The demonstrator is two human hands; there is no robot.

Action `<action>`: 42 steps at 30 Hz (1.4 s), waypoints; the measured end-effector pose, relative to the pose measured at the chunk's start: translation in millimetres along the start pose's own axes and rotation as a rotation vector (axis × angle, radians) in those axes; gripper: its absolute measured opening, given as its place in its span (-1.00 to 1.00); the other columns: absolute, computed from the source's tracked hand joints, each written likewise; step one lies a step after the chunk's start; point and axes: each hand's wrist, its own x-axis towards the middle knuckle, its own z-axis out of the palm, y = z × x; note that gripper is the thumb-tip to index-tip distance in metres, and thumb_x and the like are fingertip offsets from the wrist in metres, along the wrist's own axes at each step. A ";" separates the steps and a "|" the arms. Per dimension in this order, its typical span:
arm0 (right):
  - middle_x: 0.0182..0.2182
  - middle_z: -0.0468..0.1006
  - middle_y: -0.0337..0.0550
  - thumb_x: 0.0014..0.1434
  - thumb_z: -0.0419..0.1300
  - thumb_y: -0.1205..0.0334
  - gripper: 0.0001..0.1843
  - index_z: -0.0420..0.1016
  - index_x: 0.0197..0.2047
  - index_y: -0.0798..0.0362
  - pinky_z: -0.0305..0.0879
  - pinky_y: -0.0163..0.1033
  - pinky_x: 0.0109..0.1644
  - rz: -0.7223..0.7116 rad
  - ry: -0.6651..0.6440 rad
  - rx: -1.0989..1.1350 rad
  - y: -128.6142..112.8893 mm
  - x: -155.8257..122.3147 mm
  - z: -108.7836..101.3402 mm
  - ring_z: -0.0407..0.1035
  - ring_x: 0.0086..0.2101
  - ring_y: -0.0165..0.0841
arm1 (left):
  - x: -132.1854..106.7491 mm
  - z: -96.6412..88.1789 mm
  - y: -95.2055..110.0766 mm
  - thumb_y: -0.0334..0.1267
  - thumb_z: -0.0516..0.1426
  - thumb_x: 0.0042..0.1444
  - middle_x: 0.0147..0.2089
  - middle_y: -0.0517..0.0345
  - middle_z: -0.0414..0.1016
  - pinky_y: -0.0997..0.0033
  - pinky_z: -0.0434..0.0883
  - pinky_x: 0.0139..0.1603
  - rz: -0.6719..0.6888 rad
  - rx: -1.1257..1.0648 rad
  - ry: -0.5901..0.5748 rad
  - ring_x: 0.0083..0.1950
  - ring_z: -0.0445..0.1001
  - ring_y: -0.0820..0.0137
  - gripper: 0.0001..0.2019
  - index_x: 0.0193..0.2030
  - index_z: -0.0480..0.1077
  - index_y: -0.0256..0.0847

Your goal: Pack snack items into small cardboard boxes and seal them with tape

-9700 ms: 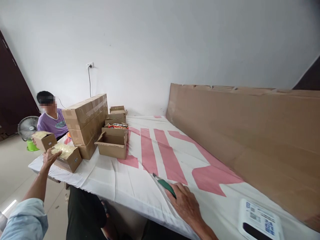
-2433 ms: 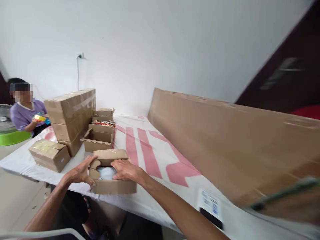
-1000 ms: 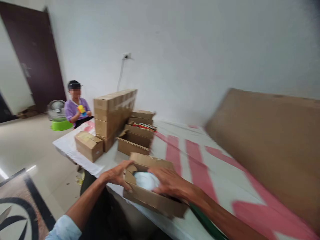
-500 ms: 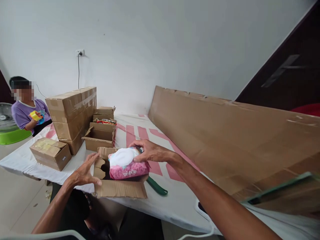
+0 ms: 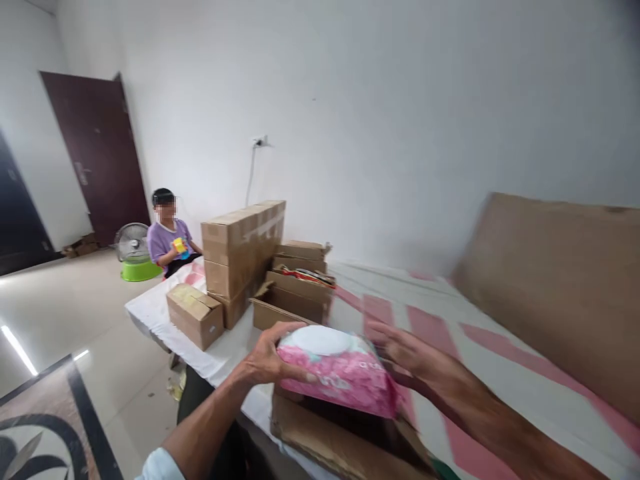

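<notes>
I hold a pink and white soft pack (image 5: 340,373) above an open cardboard box (image 5: 325,437) at the near edge of the table. My left hand (image 5: 267,357) grips the pack's left end, fingers curled under it. At the pack's right end my right hand (image 5: 407,350) is blurred, its fingers spread against or just behind the pack. The box's flaps are open below the pack, and its inside is dark.
A white and pink cloth (image 5: 475,373) covers the table. Stacked sealed cartons (image 5: 240,247), open cartons (image 5: 293,300) and a small taped box (image 5: 195,315) stand at the far left. A long cardboard sheet (image 5: 560,280) leans on the right. A seated person (image 5: 167,237) and a fan (image 5: 131,245) are beyond the table.
The pink pack has come up out of the box. My left hand left the box flap and took the pack's left end. My head turned left, bringing the door into view.
</notes>
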 end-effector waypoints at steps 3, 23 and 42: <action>0.27 0.59 0.22 0.09 0.19 -0.43 -0.19 0.60 0.29 -0.19 0.57 0.08 0.16 0.039 -0.070 -0.055 36.4 -9.4 6.4 0.54 0.20 0.17 | -3.8 -10.9 2.0 0.04 0.65 -0.49 0.25 -0.09 0.58 -0.04 0.45 0.33 -0.080 -0.171 0.138 0.28 0.51 -0.13 0.04 0.26 0.57 -0.13; 0.30 0.50 0.06 0.25 0.32 -0.26 -0.24 0.43 0.39 -0.08 0.45 0.08 0.22 -0.119 0.057 -0.177 -18.9 -65.5 9.0 0.47 0.17 -0.03 | 30.3 -12.3 33.4 -0.16 0.60 -0.40 0.10 -0.05 0.67 0.12 0.52 0.09 -0.146 -0.265 0.201 0.05 0.61 0.03 -0.13 0.18 0.59 -0.22; 0.13 0.66 -0.09 0.16 0.45 -0.21 -0.28 0.46 0.31 -0.19 0.61 -0.03 0.06 -0.104 -0.138 0.441 -53.7 34.2 14.4 0.57 0.05 -0.12 | 97.6 -35.1 42.1 -0.06 0.56 -0.16 0.20 -0.13 0.63 0.11 0.48 0.25 0.129 0.045 -0.046 0.23 0.54 -0.03 -0.13 0.33 0.50 -0.21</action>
